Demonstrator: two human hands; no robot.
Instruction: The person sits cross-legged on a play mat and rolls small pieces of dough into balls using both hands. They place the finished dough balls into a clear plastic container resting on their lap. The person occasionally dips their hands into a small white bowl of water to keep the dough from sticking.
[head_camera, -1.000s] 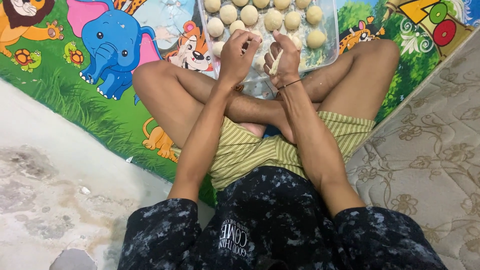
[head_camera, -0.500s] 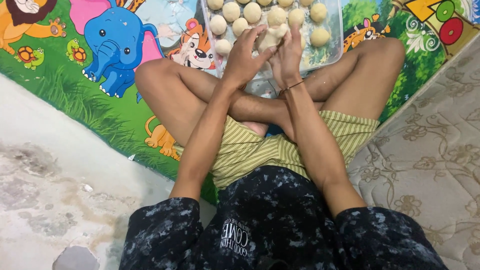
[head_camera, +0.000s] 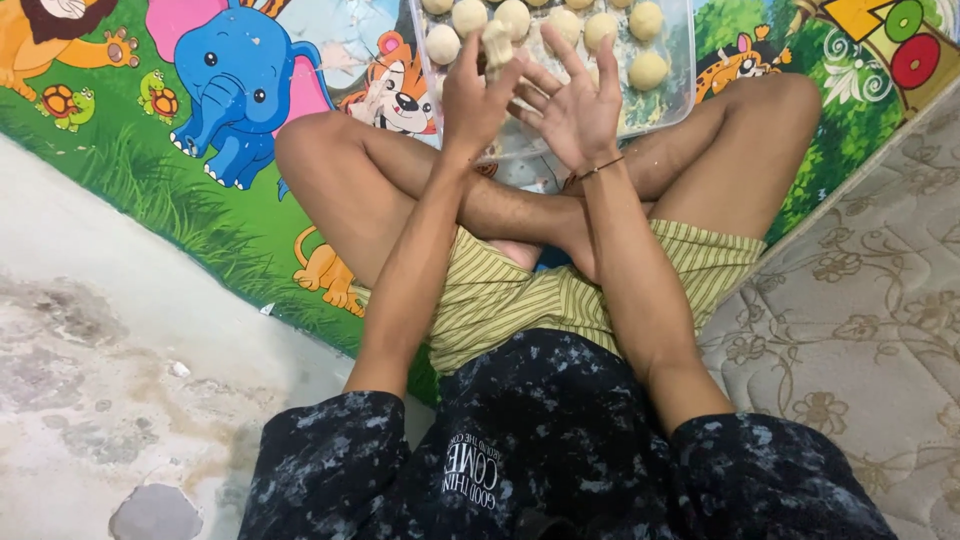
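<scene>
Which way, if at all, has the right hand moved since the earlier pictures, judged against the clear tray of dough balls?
Yes. The right hand has opened, fingers spread, and drawn slightly back from the dough over the clear tray; the left hand now holds the dough piece alone.

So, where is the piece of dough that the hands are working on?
In the head view, the dough piece is at top centre, held at the fingertips of the left hand, beside the open right hand, above the clear tray of dough balls.
</scene>
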